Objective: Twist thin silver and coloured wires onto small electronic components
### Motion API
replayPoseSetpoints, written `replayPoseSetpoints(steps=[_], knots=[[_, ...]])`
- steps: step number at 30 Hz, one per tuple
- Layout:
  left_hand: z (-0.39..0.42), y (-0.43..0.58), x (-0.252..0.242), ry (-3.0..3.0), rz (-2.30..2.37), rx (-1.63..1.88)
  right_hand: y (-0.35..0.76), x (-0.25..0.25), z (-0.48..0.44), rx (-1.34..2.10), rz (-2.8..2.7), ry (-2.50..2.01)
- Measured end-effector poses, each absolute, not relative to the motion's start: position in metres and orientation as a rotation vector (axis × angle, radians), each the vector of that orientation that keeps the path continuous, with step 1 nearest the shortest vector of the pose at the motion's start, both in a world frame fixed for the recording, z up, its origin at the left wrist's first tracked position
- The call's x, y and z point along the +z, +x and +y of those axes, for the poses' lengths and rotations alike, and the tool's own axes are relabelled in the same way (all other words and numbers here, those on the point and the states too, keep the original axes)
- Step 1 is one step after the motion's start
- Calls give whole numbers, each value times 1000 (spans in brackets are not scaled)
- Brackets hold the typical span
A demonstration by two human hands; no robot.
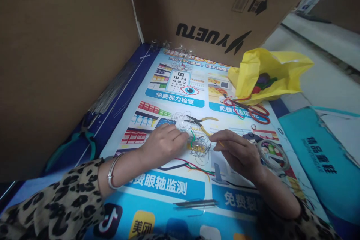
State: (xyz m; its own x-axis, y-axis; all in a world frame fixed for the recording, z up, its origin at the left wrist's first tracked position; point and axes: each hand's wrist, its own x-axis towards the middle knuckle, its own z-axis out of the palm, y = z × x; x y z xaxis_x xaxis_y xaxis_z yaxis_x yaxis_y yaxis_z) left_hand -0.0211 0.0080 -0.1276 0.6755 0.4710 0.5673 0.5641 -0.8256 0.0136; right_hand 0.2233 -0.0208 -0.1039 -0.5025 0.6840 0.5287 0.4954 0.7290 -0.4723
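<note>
Between my hands is a small openwork ball of thin silver wire [200, 147], with a yellowish patch showing through it. My left hand [165, 144] is closed in a pinch at the ball's left side, where a loose green thread [193, 138] curls. The exact grip point is hidden behind the fingers. At the ball's right edge, my right hand [239, 153] pinches its fingers together, and a short end of orange thread [221, 143] sticks out from them. Just beyond lie yellow-handled pliers [201, 121] and another loose wire shape [181, 118].
Cardboard panels [213, 7] stand at the left and back. Around the printed sheet are a yellow bag [270, 75], red-handled scissors [260, 114], a wire coil [272, 154], teal-handled pliers [73, 144], straight wires [112, 90], coloured threads [197, 168], metal rods [195, 203] and finished-looking wire pieces [182, 58].
</note>
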Motion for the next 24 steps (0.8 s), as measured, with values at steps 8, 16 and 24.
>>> replayPoseSetpoints(steps=[8, 16, 24], knots=[[3, -28, -126, -2714, -831, -968, 225, -115, -19, 241, -2213, -828], [-3, -33, -121, -2724, -780, -923, 224, -122, -21, 243, -2217, -833], [-8, -33, -120, -2740, -793, -961, 228, -127, -23, 159, -2321, -823]])
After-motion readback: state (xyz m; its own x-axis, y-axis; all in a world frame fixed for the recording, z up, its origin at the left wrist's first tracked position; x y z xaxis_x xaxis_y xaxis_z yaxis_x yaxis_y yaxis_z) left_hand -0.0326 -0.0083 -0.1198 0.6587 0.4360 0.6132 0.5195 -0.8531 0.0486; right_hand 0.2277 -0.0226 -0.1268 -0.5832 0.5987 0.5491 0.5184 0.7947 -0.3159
